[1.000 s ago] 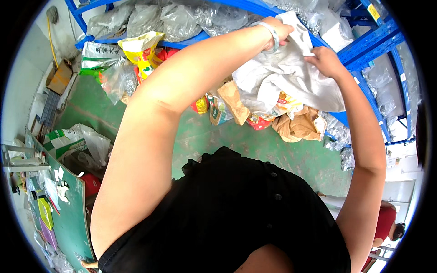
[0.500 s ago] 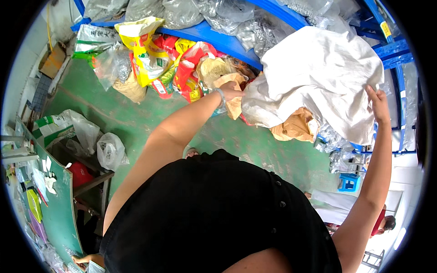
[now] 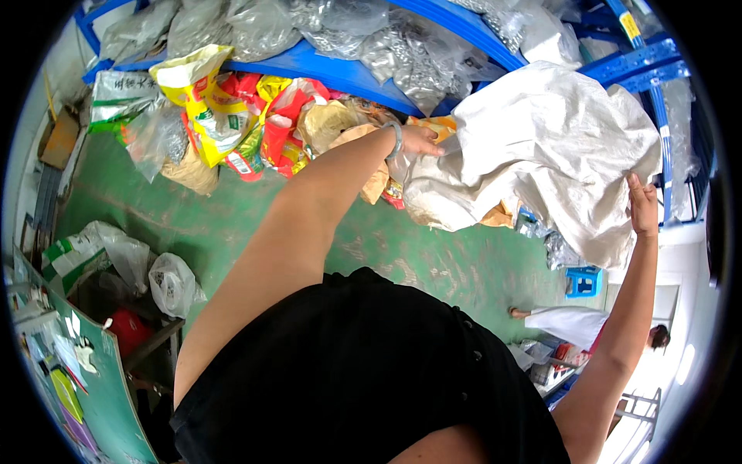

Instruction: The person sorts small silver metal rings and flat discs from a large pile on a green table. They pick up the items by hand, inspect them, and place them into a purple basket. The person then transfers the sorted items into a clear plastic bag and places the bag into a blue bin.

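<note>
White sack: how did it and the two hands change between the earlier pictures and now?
The white sack was bunched between both hands; now it is spread wide. The left hand and right hand moved apart, each still gripping an edge. The colourful bags below the blue shelf stayed put.

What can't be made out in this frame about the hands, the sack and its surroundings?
- Left hand, head view: fingertips tucked into a fold of the white woven sack, so the grip is unclear.
- Right hand: palm faces away; cannot tell whether it pinches or only presses the sack's edge.
- Sack contents: hidden by its own cloth.
- Blue shelving: upper levels cut off by the fisheye rim.
- Person on the floor: small, partly hidden by the right forearm.
</note>
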Demonstrator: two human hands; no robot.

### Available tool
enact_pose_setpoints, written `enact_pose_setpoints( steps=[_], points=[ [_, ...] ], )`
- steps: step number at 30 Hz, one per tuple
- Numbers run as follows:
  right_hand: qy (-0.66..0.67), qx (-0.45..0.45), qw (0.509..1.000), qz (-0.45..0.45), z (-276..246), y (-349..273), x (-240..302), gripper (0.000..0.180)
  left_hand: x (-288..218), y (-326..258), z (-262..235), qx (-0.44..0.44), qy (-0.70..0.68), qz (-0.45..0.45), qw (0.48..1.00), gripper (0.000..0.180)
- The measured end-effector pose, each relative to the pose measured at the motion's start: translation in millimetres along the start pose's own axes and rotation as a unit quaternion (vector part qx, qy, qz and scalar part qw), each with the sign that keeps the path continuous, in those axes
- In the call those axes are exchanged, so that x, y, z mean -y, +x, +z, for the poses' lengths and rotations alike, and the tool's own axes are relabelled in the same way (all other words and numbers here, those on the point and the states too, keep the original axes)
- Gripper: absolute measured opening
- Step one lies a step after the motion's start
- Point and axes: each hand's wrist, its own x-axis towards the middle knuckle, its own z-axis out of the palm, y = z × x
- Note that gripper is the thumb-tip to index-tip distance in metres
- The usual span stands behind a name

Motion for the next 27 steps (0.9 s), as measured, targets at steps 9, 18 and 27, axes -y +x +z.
enact_pose_setpoints(
  steps=[9, 18, 27],
  points=[
    [-0.003, -0.022, 0.995, 0.095, -17, 16, -41, 0.030, 28, 62, 44, -0.078, 0.147, 0.012, 0.986, 0.025],
    [0.048, -0.099, 0.973, 0.201, -47, -43, -177, 0.021, 40, 92, 21, -0.068, 0.129, -0.150, 0.978, 0.021],
    [0.046, -0.204, 0.945, 0.251, 2, -118, -246, 0.030, 56, 137, 62, -0.020, 0.265, -0.239, 0.934, 0.029]
  ],
)
